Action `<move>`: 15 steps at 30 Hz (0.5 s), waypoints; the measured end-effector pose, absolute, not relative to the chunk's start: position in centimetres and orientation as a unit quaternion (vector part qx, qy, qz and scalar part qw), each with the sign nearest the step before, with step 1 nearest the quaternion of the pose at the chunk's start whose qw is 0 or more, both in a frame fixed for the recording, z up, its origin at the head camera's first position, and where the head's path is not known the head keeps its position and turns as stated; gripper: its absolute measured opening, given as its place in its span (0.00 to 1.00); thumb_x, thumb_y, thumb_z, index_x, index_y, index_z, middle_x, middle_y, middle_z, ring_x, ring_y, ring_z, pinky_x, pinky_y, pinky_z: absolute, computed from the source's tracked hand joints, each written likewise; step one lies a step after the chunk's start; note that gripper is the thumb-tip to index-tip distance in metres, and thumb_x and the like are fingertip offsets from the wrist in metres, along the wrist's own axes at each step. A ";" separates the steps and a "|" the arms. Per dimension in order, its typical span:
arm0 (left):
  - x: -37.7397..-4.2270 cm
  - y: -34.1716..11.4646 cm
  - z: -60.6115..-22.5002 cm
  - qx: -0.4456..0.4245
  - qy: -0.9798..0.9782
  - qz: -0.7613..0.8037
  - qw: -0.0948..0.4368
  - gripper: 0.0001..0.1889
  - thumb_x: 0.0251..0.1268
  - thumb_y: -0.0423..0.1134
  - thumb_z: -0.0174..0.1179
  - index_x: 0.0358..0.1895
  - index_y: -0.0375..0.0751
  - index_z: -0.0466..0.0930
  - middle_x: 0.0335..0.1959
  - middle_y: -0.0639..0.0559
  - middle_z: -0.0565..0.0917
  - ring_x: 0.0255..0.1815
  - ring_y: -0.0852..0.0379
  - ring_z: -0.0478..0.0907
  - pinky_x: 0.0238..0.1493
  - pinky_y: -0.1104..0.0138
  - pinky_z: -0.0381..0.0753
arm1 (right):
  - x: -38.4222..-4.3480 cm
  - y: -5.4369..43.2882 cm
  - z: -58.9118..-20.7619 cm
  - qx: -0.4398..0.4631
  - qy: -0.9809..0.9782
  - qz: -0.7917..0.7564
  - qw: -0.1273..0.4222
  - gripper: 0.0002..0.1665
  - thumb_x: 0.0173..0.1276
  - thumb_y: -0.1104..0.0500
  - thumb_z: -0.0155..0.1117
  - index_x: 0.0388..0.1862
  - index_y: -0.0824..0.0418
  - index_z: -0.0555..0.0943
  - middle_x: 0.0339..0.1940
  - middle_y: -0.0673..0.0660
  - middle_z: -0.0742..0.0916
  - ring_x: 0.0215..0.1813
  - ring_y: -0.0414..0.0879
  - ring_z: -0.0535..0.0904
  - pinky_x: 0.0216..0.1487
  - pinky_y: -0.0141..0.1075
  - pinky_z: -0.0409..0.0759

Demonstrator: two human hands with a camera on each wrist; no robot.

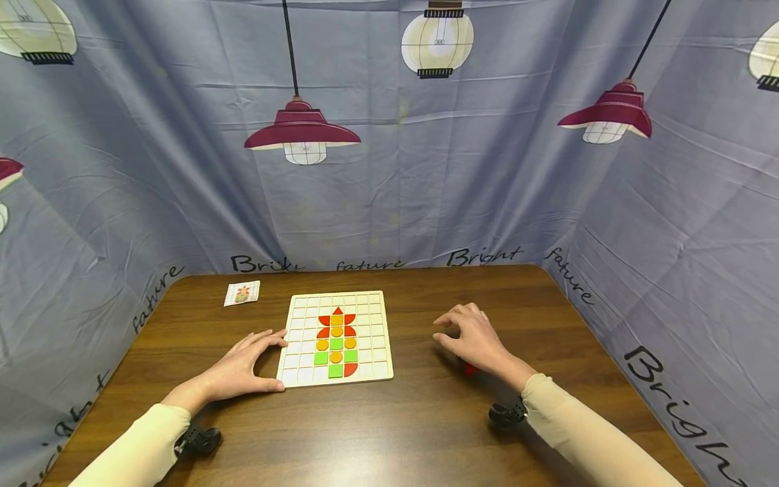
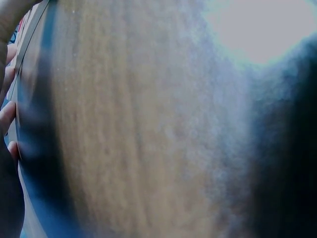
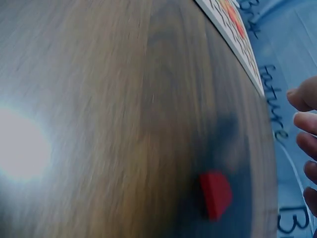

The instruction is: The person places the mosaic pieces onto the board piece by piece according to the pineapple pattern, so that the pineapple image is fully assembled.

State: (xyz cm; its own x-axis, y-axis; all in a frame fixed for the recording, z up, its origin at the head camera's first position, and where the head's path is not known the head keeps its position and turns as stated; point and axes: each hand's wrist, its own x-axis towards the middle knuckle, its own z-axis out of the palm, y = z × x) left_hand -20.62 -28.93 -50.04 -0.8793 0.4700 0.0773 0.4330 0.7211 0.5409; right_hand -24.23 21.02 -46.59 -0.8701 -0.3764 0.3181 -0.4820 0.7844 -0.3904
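A white gridded board (image 1: 371,338) lies on the table, bearing a pattern of red, orange and green flat pieces. My left hand (image 1: 240,368) touches its left side, thumb at the near corner and the fingers spread along the edge. My right hand (image 1: 477,338) is to the right of the board, held over the tabletop with loosely bent fingers and nothing between them. A small red piece with a curved side (image 3: 216,195) lies on the table, mostly covered by that hand and wrist in the head view.
A small picture card (image 1: 242,293) with a similar coloured pattern lies beyond the board at the back left. The brown wooden table (image 1: 341,433) is bordered by blue-grey curtains (image 1: 389,203) printed with lamps and lettering.
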 end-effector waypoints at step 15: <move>-20.7 -29.0 -50.1 0.249 0.924 0.289 0.031 0.41 0.50 0.67 0.74 0.66 0.52 0.75 0.78 0.49 0.65 0.78 0.36 0.56 0.74 0.33 0.48 | -21.5 27.7 -47.5 0.229 -0.962 0.145 0.034 0.23 0.51 0.30 0.78 0.33 0.42 0.83 0.34 0.38 0.80 0.43 0.41 0.72 0.44 0.42 0.69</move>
State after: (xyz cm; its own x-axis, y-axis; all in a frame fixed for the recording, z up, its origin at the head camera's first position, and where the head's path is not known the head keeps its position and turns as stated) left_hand -20.75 -29.04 -50.12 -0.8741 0.4782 0.0857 0.4418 0.7093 0.5493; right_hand -21.51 27.70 -47.49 -0.8932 -0.4302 0.1311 -0.4497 0.8536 -0.2629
